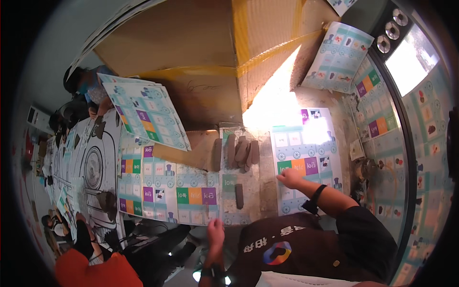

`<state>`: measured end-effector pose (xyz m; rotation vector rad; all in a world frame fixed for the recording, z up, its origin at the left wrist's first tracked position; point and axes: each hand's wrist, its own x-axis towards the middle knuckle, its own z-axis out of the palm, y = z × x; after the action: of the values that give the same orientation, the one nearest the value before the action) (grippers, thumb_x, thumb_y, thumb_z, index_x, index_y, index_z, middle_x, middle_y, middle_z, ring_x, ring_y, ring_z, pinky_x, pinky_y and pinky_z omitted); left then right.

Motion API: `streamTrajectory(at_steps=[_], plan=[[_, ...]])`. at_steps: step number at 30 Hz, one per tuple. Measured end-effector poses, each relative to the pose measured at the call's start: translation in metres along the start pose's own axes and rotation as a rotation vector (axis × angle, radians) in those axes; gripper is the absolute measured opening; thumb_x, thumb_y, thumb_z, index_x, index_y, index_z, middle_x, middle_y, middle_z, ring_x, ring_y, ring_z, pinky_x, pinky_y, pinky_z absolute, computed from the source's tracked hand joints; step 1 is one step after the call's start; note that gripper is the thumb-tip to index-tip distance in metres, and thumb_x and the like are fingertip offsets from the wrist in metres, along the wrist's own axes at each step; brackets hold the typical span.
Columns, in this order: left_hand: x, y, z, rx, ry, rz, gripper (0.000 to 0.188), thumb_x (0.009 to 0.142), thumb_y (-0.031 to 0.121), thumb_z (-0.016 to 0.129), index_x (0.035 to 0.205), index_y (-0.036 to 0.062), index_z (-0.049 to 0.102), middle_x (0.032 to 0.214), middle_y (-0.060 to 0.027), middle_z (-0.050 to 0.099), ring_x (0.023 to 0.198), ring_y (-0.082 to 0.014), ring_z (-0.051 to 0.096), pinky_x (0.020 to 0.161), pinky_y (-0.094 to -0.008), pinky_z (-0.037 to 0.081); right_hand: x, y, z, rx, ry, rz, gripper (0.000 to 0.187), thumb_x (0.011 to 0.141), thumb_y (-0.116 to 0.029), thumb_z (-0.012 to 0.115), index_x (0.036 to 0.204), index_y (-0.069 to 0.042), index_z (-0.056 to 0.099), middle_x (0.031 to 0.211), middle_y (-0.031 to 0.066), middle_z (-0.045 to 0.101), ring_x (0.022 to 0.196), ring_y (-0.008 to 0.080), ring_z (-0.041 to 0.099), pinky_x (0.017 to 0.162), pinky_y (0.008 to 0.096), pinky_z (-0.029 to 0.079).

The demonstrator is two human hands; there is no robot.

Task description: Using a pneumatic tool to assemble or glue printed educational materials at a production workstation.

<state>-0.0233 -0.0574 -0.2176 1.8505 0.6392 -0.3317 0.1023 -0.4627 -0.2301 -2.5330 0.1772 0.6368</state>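
Paper (pixel 306 152) with coloured squares and pale train drawings lies flat on the table (pixel 265 184), in front of you and to the right, below your right hand (pixel 290 178). As I judge, your work is somewhere in the middle: this sheet is spread out, and to its left other printed sheets (pixel 196 182) are already laid side by side, but I cannot tell if any of them is fixed or finished. What may be left is the group of sheets (pixel 150 115) which lies tilted over the left part of the table, near the large cardboard box (pixel 196 95). Dark bars (pixel 243 152) stand together between the two areas, and one single bar (pixel 239 196) lies nearer to you. Your right forearm comes from the lower right, with the elbow bent, and points to the left; the fingers are curled together at the left edge of the sheet, and I cannot tell whether they pinch it. Your left hand (pixel 216 230) is raised from the lower side to the near table edge, its fingers drawn in; whether they hold something, I cannot tell.
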Motion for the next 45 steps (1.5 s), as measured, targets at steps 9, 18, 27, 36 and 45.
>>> streamTrajectory(at_steps=[9, 18, 27, 36, 45], plan=[[0.187, 0.140, 0.074, 0.328, 0.139, 0.426, 0.030, 0.091, 0.032, 0.068, 0.103, 0.0036, 0.071, 0.091, -0.0155, 0.073, 0.085, -0.0308, 0.070, 0.078, -0.0399, 0.054, -0.017, 0.029, 0.004, 0.489, -0.151, 0.228, 0.046, 0.094, -0.042, 0.061, 0.073, -0.002, 0.072, 0.059, 0.0083, 0.065, 0.052, 0.0183, 0.064, 0.054, 0.0335, 0.052], [0.249, 0.162, 0.116, 0.483, 0.172, 0.198, 0.040, 0.081, 0.029, 0.079, 0.104, -0.0023, 0.069, 0.098, -0.0171, 0.073, 0.091, -0.0298, 0.070, 0.082, -0.0396, 0.054, -0.013, 0.026, -0.003, 0.511, -0.234, 0.329, 0.050, 0.094, -0.047, 0.059, 0.072, -0.004, 0.073, 0.060, 0.0080, 0.067, 0.051, 0.0188, 0.065, 0.056, 0.0333, 0.054], [0.268, 0.162, 0.118, 0.376, 0.116, 0.058, 0.043, 0.072, 0.018, 0.085, 0.104, -0.0060, 0.068, 0.099, -0.0171, 0.072, 0.090, -0.0265, 0.068, 0.082, -0.0384, 0.053, -0.008, 0.031, 0.004, 0.457, -0.239, 0.328, 0.055, 0.093, -0.052, 0.058, 0.068, -0.005, 0.073, 0.058, 0.0085, 0.067, 0.055, 0.0220, 0.067, 0.061, 0.0356, 0.055], [0.237, 0.142, 0.101, 0.165, 0.096, 0.217, 0.036, 0.074, 0.012, 0.084, 0.100, -0.0008, 0.063, 0.090, -0.0087, 0.068, 0.084, -0.0210, 0.065, 0.077, -0.0368, 0.053, -0.008, 0.025, 0.004, 0.408, -0.190, 0.241, 0.057, 0.092, -0.055, 0.057, 0.070, -0.005, 0.073, 0.059, 0.0085, 0.067, 0.056, 0.0224, 0.068, 0.062, 0.0366, 0.055], [0.032, 0.180, 0.061, -0.573, -0.427, 0.154, 0.027, 0.089, -0.001, 0.067, 0.115, -0.0014, 0.059, 0.100, -0.0109, 0.069, 0.087, -0.0196, 0.068, 0.083, -0.0345, 0.057, -0.017, 0.029, 0.010, 0.413, -0.157, 0.210, 0.053, 0.093, -0.051, 0.059, 0.077, -0.003, 0.074, 0.067, 0.0109, 0.070, 0.061, 0.0224, 0.069, 0.065, 0.0362, 0.056]])
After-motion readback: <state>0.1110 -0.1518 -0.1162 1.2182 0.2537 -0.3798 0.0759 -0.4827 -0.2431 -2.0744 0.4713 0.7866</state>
